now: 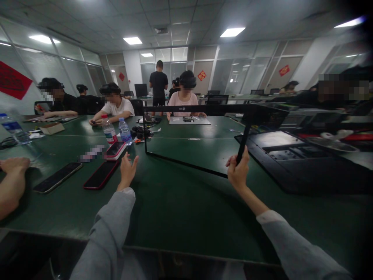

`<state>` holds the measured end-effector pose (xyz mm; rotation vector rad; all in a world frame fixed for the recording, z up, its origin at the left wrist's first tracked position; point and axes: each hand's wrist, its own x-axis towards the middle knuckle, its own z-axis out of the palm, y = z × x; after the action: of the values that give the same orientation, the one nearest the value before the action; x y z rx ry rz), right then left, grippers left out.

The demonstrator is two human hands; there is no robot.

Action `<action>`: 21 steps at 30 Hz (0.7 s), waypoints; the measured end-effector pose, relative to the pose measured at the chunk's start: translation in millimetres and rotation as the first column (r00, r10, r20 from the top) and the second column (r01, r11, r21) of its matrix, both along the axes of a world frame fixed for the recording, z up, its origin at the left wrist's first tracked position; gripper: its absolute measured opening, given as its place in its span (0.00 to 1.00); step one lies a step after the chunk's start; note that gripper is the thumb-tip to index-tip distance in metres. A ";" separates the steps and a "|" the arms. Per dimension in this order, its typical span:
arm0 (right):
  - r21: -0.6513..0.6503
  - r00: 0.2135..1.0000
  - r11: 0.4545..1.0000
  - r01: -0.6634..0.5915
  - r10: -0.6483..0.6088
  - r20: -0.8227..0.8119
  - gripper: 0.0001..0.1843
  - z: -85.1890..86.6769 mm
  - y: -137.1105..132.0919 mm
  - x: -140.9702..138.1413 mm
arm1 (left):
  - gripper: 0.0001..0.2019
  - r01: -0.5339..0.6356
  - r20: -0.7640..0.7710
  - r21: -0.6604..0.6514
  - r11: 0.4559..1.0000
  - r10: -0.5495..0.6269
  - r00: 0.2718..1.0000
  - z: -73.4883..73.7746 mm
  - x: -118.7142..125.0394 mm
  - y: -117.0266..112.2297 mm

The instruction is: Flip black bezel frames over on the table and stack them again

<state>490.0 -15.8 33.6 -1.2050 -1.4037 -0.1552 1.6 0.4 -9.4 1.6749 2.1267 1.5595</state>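
My right hand [239, 169] grips one side of a thin black monitor bezel frame [186, 165], fingers wrapped round it near a lower corner. The frame is held up on edge above the green table [186, 217], and a small light logo shows on its top bar. Through its hollow middle I see the table and a person opposite. My left hand [128, 170] is off the frame, to its left, with thumb and fingers apart and nothing in it. Close by lie a red-edged phone [100, 175] and a phone on a white box [115, 149].
Two bottles, one red-capped [109, 130] and one blue-labelled [125, 132], stand beyond my left hand. A dark phone [58, 177] lies near another person's arm [13, 186] at the left. To the right lies a large black panel [291, 163]. Several people sit around.
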 end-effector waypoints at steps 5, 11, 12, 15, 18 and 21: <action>0.099 0.998 0.994 -0.046 0.041 0.054 0.34 1.5 -4.1 -7.4 | 0.37 -0.025 0.015 -0.005 1.000 0.025 1.000 0.3 -0.2 0.3; 0.092 0.991 0.986 -0.136 0.134 0.027 0.34 2.4 -5.3 -10.6 | 0.38 -0.076 0.035 0.022 0.997 0.075 0.997 1.6 0.0 1.9; 0.062 0.988 0.986 -0.153 0.153 0.006 0.33 2.6 -4.6 -11.1 | 0.37 -0.087 0.046 0.024 0.996 0.086 0.995 2.1 0.1 1.8; -0.027 0.979 0.979 -0.200 0.198 -0.055 0.34 -0.1 2.8 -8.8 | 0.27 -0.072 0.094 0.000 0.997 0.072 0.993 3.7 0.3 1.4; -0.165 0.981 0.967 -0.195 0.189 -0.052 0.36 -12.1 17.4 1.0 | 0.22 0.019 0.165 -0.064 0.998 -0.009 0.986 4.8 0.3 0.9; -0.342 0.982 0.927 -0.154 0.182 0.050 0.40 -32.7 35.7 14.6 | 0.20 0.045 0.159 -0.144 0.989 -0.022 0.987 5.4 -0.1 0.4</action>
<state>504.7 19.9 0.9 -1.3596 -1.6432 0.1661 1.5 0.9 -4.0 1.4826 2.0684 1.4341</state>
